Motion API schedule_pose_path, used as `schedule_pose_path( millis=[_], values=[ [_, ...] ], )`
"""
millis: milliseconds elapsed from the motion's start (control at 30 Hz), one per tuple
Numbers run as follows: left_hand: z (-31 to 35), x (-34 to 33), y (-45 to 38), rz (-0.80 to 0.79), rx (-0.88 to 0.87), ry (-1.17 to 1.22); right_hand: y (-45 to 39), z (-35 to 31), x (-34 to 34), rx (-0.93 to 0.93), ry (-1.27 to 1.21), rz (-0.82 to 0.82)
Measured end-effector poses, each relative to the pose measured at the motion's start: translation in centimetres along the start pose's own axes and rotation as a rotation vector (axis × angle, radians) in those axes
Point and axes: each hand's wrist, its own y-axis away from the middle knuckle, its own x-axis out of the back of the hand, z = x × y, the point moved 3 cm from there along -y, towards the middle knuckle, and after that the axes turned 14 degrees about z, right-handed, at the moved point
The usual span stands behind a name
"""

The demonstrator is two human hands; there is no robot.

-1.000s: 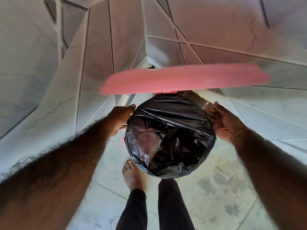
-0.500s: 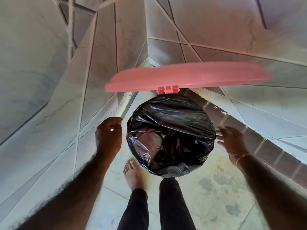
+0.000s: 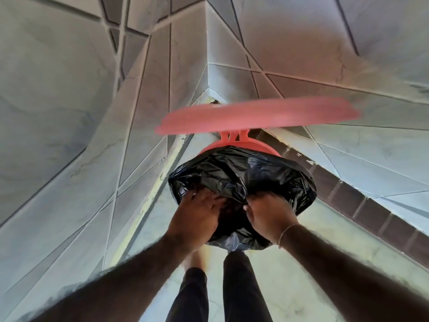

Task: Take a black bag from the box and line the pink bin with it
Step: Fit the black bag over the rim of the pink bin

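The pink bin (image 3: 241,145) stands on the floor in a tiled corner, its lid (image 3: 257,117) raised on its hinge. A black bag (image 3: 243,173) sits in the bin with its mouth folded over the rim all round. My left hand (image 3: 197,212) and my right hand (image 3: 269,212) are side by side at the near part of the bin's mouth. Their fingers press down into the plastic, and the fingertips are hidden in the folds. The box is out of view.
Grey marble-look wall tiles (image 3: 92,135) close in on the left and behind the bin. A dark brick-pattern skirting (image 3: 348,198) runs along the right wall. My legs (image 3: 232,287) in dark trousers stand on the pale floor just before the bin.
Both hands have left the outer sides of the bin and come together at its mouth, fingers now pushed into the black bag. The camera has leaned closer to the bin.
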Motion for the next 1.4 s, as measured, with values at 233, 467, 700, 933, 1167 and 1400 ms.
schedule_pose_path(
  millis=[233, 467, 700, 933, 1167, 1400],
  values=[
    [-4.2, 3.3, -2.6, 0.27, 0.305, -0.109, -2.9, 4.6, 3.5, -0.254, 0.094, 0.413],
    [-4.6, 2.3, -4.9, 0.27, 0.424, 0.217, -4.2, 6.9, 2.4, -0.425, -0.283, 0.483],
    [-4.8, 2.0, -6.9, 0.349, 0.479, 0.314, -7.6, 7.9, 1.8, -0.465, -0.465, 0.438],
    [-5.2, 2.7, -7.2, 0.452, 0.394, 0.293, -8.5, 8.9, 1.8, -0.524, -0.647, 0.301],
    [-5.1, 2.2, -9.3, 0.37, 0.428, 0.369, -10.2, 8.6, 1.5, -0.715, -1.08, 0.156],
    [-7.8, 1.6, -10.1, 0.178, 0.718, 0.737, -5.6, 11.9, -2.2, -1.029, -1.142, 0.03]
  ],
)
